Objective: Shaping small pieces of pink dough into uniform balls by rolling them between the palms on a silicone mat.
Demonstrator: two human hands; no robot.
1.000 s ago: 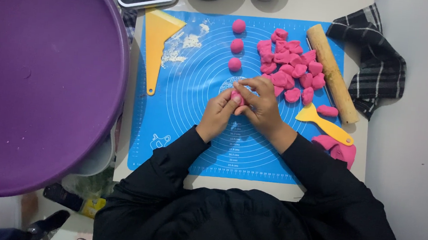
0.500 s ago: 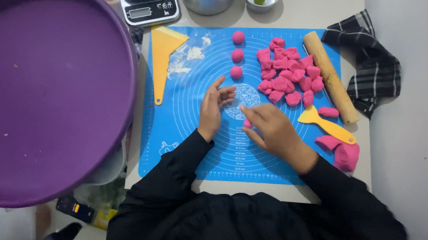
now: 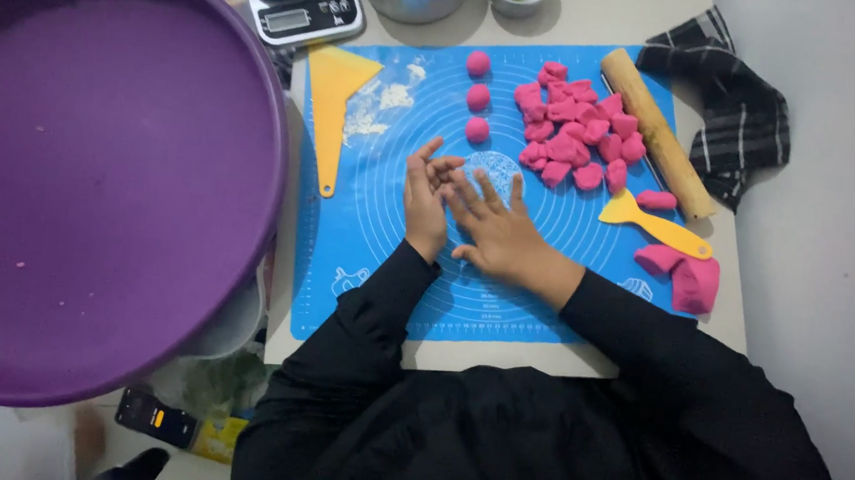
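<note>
Pale tabletop [image 3: 584,10] fills the view, and a large purple round tray [image 3: 101,177] covers the left side, bigger than anything else in sight. Next in size, a blue silicone baking mat [image 3: 386,257] lies across the table, and both hands rest on it near its middle. The right hand [image 3: 503,233] lies flat with fingers spread wide, palm down on the mat; whether dough sits under it cannot be told. The left hand [image 3: 426,198] is open too, palm turned inward, its fingertips meeting the right hand's fingers, gripping nothing visible. A wooden rolling pin [image 3: 658,134] lies at the mat's right edge, beside a heap of pink dough pieces [image 3: 576,130]. Three small pink dough balls [image 3: 478,97] stand in a column just beyond the hands.
</note>
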